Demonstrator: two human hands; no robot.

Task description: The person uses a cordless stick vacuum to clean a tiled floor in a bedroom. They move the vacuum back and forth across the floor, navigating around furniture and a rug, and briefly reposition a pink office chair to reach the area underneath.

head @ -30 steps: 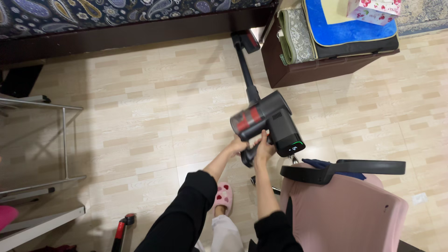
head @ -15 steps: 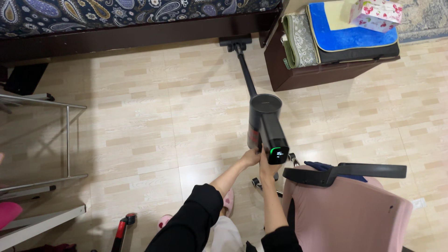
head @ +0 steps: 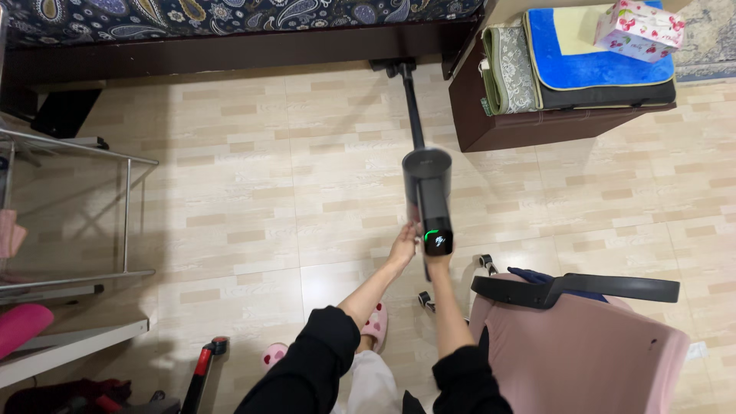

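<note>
My left hand (head: 402,247) now rests with loose fingers against the side of the dark grey stick vacuum (head: 427,192). My right hand (head: 438,263) is clamped around its grip. The vacuum has straightened; its floor head (head: 392,66), well ahead, reaches the dark wooden bed base (head: 230,50).

Dark cordless stick vacuum (head: 426,192), head under bed

Open tiled floor (head: 230,199) lies left of the hands. A dark wooden side table (head: 506,126) and a pink swivel chair (head: 583,345) crowd the right; a dark bed frame (head: 230,50) blocks ahead.
</note>
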